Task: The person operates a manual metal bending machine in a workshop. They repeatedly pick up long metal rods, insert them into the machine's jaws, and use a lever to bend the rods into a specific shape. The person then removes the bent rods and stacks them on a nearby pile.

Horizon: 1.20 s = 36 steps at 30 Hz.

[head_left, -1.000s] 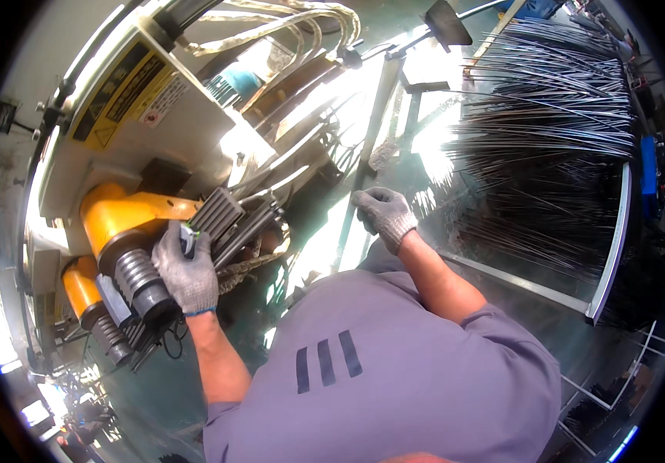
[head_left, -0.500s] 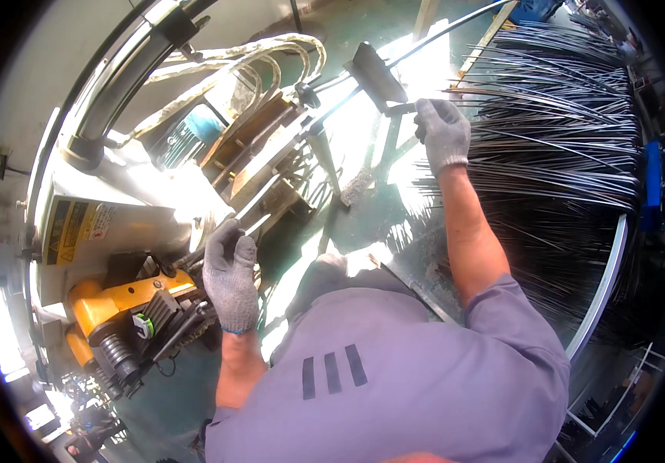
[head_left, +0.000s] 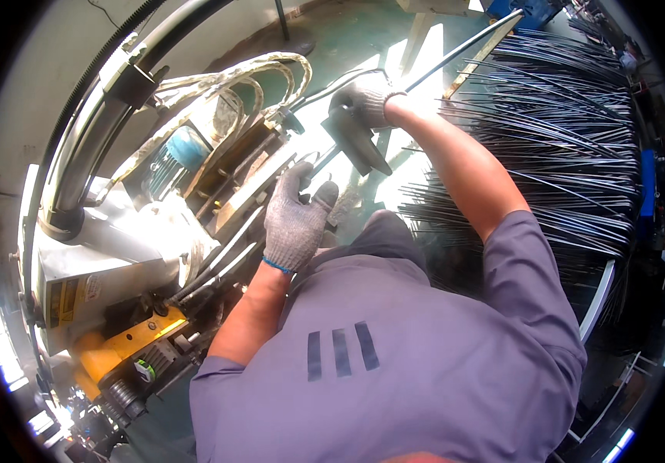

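The person's right hand (head_left: 368, 100), in a grey knitted glove, is at the top end of a dark bent metal plate (head_left: 359, 143), above the middle of the view. Its fingers are partly hidden, so whether they grip or only touch cannot be told. The left hand (head_left: 295, 220), gloved alike, is raised in front of the body, thumb and fingers spread, with nothing seen in it. Half a second ago the right hand was beside the plate; a second ago the left was down at the yellow machine arm (head_left: 139, 339). The handling has thus shifted from that arm to the plate.

Farther out, a long rod (head_left: 463, 52) slants to the upper right. A thick bundle of thin dark rods (head_left: 556, 147) fills the right. On the left are a blue motor (head_left: 187, 150) and, by the yellow arm, a small green object (head_left: 145, 370).
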Tool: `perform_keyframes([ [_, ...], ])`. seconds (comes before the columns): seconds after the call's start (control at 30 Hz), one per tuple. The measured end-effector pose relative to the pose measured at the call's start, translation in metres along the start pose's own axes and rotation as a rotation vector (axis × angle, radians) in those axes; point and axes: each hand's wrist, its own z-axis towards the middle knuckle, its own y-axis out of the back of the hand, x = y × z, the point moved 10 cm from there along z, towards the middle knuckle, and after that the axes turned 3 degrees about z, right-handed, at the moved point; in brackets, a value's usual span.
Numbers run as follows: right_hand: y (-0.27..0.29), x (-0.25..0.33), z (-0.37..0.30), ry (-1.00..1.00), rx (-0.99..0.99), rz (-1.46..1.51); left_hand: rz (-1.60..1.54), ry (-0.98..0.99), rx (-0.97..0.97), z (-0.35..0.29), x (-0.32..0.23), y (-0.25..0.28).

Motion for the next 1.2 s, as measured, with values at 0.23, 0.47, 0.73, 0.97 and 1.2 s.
perform_keyframes([
  [0.23, -0.047, -0.005, 0.04, 0.268, 0.368, 0.312, 0.019, 0.055, -0.134, 0.029, -0.017, -0.03],
  [0.47, -0.055, 0.018, 0.048, 0.482, 0.534, 0.241, -0.056, 0.242, -0.34, 0.042, -0.05, -0.067],
  [0.73, -0.078, 0.012, 0.054, 0.607, 0.619, 0.508, -0.351, 0.499, -0.572, 0.047, -0.048, -0.1],
  [0.97, -0.089, 0.009, 0.066, 0.69, 0.638, 0.483, -0.573, 0.52, -0.68, 0.047, -0.037, -0.107],
  [1.2, -0.121, -0.026, 0.072, 0.288, 0.733, 0.549, -0.382, 0.501, -0.742, 0.038, -0.02, -0.103],
])
